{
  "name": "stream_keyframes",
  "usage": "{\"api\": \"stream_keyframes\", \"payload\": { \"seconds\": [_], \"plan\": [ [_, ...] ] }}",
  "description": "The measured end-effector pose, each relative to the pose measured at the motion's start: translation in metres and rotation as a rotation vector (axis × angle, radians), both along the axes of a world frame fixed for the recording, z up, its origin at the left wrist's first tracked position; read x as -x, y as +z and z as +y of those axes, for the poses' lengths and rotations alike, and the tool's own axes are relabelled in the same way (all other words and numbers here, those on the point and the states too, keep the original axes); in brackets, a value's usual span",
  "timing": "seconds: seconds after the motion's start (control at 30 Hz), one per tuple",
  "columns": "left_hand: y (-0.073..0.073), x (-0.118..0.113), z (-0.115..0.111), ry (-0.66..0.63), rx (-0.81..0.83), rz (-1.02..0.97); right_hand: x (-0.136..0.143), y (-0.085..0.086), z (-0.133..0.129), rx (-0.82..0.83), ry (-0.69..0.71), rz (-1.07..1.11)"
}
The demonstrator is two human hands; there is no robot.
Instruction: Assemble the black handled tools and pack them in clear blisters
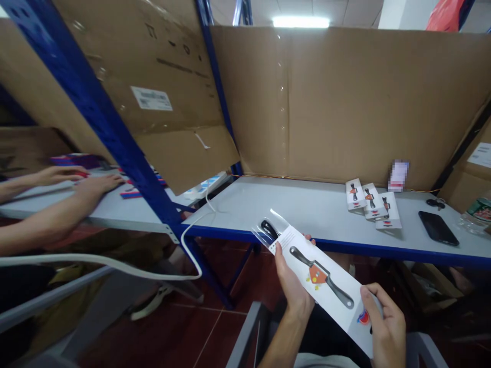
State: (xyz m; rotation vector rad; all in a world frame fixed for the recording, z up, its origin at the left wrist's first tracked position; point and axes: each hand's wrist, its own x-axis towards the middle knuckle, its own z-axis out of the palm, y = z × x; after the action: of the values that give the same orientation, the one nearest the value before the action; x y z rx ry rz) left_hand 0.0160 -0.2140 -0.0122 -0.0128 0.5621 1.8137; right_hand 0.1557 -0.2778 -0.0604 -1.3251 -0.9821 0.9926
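Over my lap I hold a long white printed box (333, 278), tilted with its far end up and to the left. Its face shows a dark-handled kitchen tool with an orange middle and a red and blue logo near the lower end. Clear plastic with a black handle end (269, 230) inside sticks out of the upper end. My left hand (293, 286) grips the upper part, thumb on the face and fingertips at the far edge. My right hand (384, 324) closes on the lower end, thumb on the face; its lower fingers are partly hidden.
Several similar white boxes (370, 202) stand on the grey table (245, 202), beside a phone (438, 228), keys (436, 204) and plastic bottle (477, 214). Cardboard panels (353, 107) enclose it. At left are a blue post (103, 117), a white cable (115, 263) and another person's hands (95, 184).
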Motion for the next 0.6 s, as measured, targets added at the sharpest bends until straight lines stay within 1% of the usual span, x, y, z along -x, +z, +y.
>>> {"api": "stream_keyframes", "payload": {
  "seconds": [0.07, 0.13, 0.23, 0.3, 0.43, 0.53, 0.6],
  "plan": [
    [0.001, -0.009, -0.004, -0.038, 0.047, -0.042, 0.006, 0.002, 0.000, -0.120, -0.131, 0.010],
    [0.002, -0.019, -0.008, -0.071, 0.059, -0.032, 0.012, 0.003, 0.002, -0.269, -0.233, 0.040],
    [0.000, -0.035, -0.014, -0.136, 0.071, -0.034, 0.019, 0.001, 0.006, -0.400, -0.294, 0.111],
    [-0.004, -0.046, -0.018, -0.197, 0.073, -0.043, 0.022, -0.003, 0.007, -0.441, -0.316, 0.141],
    [-0.017, -0.064, -0.026, -0.295, 0.063, -0.039, 0.021, -0.010, 0.007, -0.499, -0.370, 0.135],
    [-0.023, -0.072, -0.029, -0.316, 0.067, -0.058, 0.020, -0.013, 0.005, -0.529, -0.409, 0.151],
    [-0.023, -0.071, -0.028, -0.325, 0.081, -0.078, 0.020, -0.012, 0.005, -0.518, -0.389, 0.136]
  ]
}}
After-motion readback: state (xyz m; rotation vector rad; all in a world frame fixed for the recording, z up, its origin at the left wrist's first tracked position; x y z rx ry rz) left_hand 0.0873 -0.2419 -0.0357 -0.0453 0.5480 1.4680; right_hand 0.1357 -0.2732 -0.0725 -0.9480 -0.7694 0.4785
